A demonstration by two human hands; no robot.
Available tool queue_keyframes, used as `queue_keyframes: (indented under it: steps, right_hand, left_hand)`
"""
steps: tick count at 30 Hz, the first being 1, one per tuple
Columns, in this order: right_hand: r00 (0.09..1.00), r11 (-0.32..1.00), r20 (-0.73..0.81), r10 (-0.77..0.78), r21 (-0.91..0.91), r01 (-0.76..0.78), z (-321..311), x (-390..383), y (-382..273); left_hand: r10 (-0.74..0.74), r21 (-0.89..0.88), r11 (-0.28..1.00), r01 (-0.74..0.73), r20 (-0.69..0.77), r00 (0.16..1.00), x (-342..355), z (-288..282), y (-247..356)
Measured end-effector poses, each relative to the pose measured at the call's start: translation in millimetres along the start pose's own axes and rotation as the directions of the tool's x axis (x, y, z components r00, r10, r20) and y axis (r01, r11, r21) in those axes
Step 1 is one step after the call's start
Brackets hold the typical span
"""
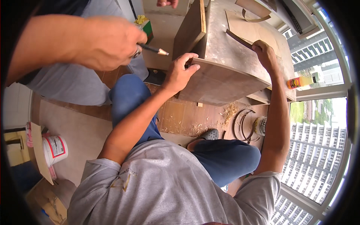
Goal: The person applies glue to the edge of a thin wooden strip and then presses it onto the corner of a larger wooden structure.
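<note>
My left hand (178, 74) pinches the near left corner of a brown wooden panel (221, 80), thumb and fingers closed at its upper edge. My right hand (265, 56), raised over the far right side of the panel, grips one end of a thin dark strip (239, 39). The strip slants away to the far left above a dusty, pale-spotted board surface (215, 41). Close to my left hand, a co-worker's hand (112, 43) reaches in from the left with a black pencil (152, 49), its pale tip pointing at the panel.
An upright board (189, 28) stands at the far side. A yellow bottle (300, 82) sits by the window. Wood shavings (229, 111) and coiled strips (243, 125) lie on the floor near my shoe (210, 134). A white bucket (55, 149) is at left. Another hand (167, 3) shows at the top.
</note>
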State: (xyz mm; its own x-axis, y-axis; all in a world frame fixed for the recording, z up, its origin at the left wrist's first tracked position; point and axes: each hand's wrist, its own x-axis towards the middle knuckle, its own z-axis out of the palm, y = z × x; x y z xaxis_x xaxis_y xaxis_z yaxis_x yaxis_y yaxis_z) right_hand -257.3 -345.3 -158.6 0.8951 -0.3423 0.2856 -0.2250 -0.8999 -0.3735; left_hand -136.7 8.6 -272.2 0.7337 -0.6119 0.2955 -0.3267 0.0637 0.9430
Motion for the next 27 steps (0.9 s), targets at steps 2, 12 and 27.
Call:
queue_keyframes:
  steps: [2, 12, 27]
  right_hand:
    - [1.0, 1.0, 0.005, -0.01, -0.003, 0.01, 8, 0, 1]
    - [0.997, 0.964, -0.08, -0.008, 0.266, 0.03, 6, -40, -89]
    - [0.915, 0.917, -0.152, -0.374, 0.087, 0.389, 102, -41, -170]
  left_hand:
    - [0.018, -0.02, 1.0, -0.018, -0.018, 1.0, 3, 3, -2]
    - [-0.027, -0.11, 0.994, 0.019, -0.075, 0.997, 10, 6, -18]
    - [0.111, 0.071, 0.992, -0.103, -0.129, 0.985, 12, 16, -24]
